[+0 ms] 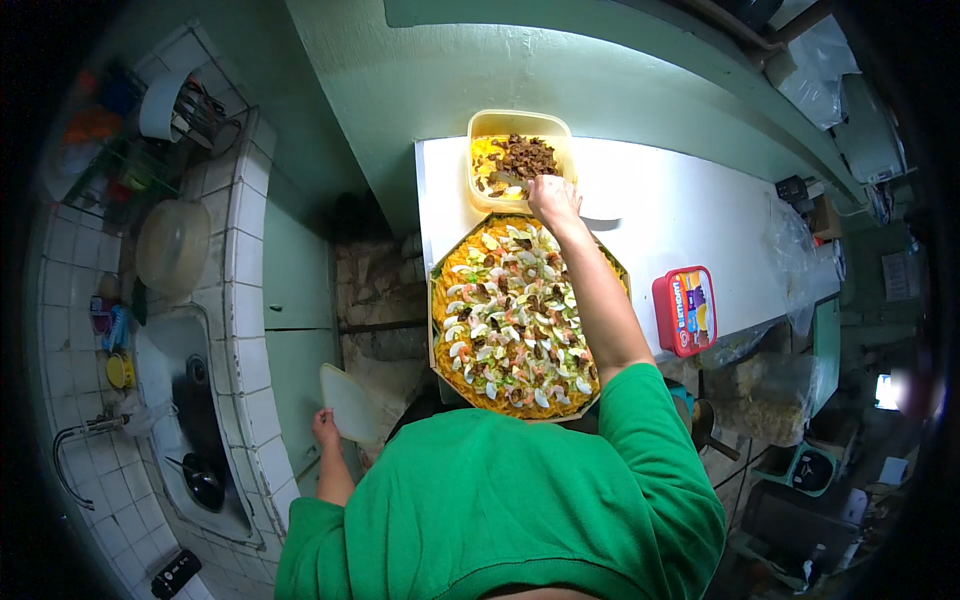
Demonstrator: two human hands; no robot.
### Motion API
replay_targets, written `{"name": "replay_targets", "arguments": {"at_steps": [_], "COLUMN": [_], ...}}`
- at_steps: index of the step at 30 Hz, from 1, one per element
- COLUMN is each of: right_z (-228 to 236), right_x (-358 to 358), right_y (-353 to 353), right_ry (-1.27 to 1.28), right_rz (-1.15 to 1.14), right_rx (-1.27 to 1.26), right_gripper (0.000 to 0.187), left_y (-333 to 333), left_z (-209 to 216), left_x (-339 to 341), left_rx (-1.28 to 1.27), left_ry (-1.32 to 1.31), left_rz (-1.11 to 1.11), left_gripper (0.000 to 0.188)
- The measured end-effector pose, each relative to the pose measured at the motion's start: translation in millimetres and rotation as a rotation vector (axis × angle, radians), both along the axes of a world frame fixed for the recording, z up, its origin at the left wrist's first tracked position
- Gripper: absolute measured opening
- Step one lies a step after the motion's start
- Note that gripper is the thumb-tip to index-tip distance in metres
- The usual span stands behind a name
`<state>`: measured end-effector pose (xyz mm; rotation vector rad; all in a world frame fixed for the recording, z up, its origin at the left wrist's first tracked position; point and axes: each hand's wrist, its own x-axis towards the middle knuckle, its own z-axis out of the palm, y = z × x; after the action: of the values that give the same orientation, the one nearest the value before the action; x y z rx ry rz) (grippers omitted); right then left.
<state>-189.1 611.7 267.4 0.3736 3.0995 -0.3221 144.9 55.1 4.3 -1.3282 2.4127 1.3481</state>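
Note:
My right hand (553, 198) is closed at the near right corner of a square translucent tub (479, 128). Its fingers reach over the rim, and what they grip is hidden. Inside the tub lie dark brown chopped bits (528, 156) beside yellow pieces. Just nearer stands a large octagonal tray (434, 335) of orange noodles, topped with egg slices, shredded greens and brown bits. My right forearm passes over its right side. Low at my left side, my left hand (325, 428) holds a pale, flat plastic lid (346, 405) by its edge, away from the table.
A red rectangular tub (684, 310) with a printed lid sits on the white table (690, 205), right of the tray. Clear plastic bags (795, 250) lie at the table's right end. On the left are a tiled counter (250, 240) and a sink (215, 420) holding a dark pan.

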Motion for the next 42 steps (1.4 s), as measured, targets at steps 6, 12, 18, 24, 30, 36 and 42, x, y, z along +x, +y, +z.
{"name": "replay_targets", "arguments": {"at_steps": [6, 12, 18, 24, 30, 36, 42], "right_z": [13, -12, 3, 53, 65, 39, 10], "right_x": [29, 12, 26, 149, 299, 389, 389], "right_y": [25, 19, 25, 85, 145, 143, 126], "right_ry": [0.086, 0.092, 0.179, 0.424, 0.435, 0.396, 0.409], "right_rz": [-0.038, 0.124, 0.051, -0.022, -0.262, -0.342, -0.335], "right_rx": [-0.046, 0.076, -0.014, -0.217, -0.182, -0.15, -0.154], "right_gripper": [0.027, 0.023, 0.024, 0.029, 0.025, 0.022, 0.018], "left_y": [-2, 22, 36, 21, 21, 25, 34], "left_z": [2, 23, 37, 22, 26, 25, 12], "left_x": [-1, -33, -39, -14, 7, -6, -47], "left_rx": [0.015, 0.0, 0.049, 0.055, 0.02, -0.092, -0.002], "left_ry": [-0.008, -0.034, 0.069, 0.08, -0.053, -0.145, -0.043], "left_rz": [-0.062, -0.181, -0.131, -0.097, -0.1, -0.208, -0.206], "left_gripper": [0.029, 0.029, 0.024, 0.022, 0.021, 0.024, 0.024]}}
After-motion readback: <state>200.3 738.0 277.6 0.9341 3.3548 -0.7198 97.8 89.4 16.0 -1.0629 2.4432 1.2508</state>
